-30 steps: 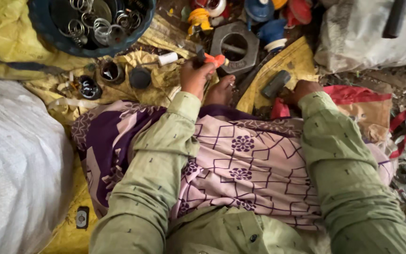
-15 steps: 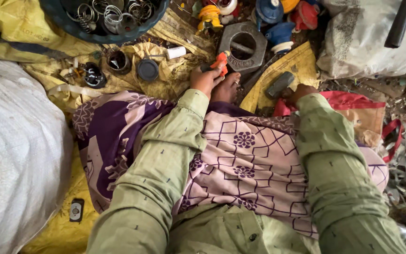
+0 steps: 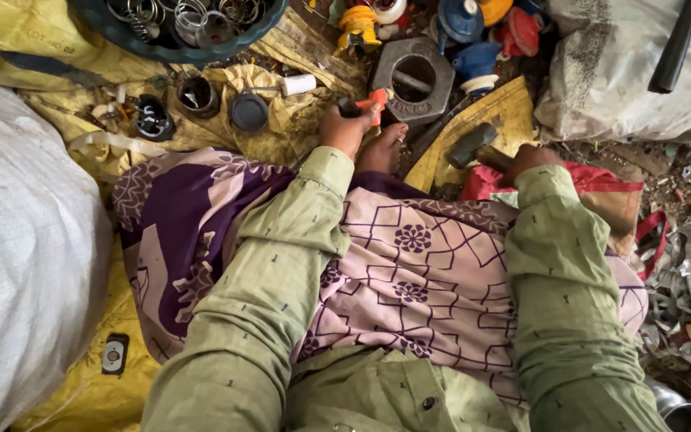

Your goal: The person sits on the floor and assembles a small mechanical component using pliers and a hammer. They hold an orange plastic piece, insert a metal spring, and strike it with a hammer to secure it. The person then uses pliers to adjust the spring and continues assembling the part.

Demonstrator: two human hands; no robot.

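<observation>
Left hand [image 3: 346,128] clamped on orange-handled tool [image 3: 374,102], right hand [image 3: 526,159] on hammer [image 3: 473,146]; blue basin [image 3: 177,44] holding metal rings [image 3: 189,16].

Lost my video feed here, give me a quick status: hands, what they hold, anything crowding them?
Left hand grips small orange part. Right hand holds hammer, head down. Hexagonal metal block just ahead; bare foot beside left hand.

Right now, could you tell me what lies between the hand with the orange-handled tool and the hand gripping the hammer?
In the head view, a bare foot and a fold of yellow sheet lie between the left hand and the right hand.
</observation>
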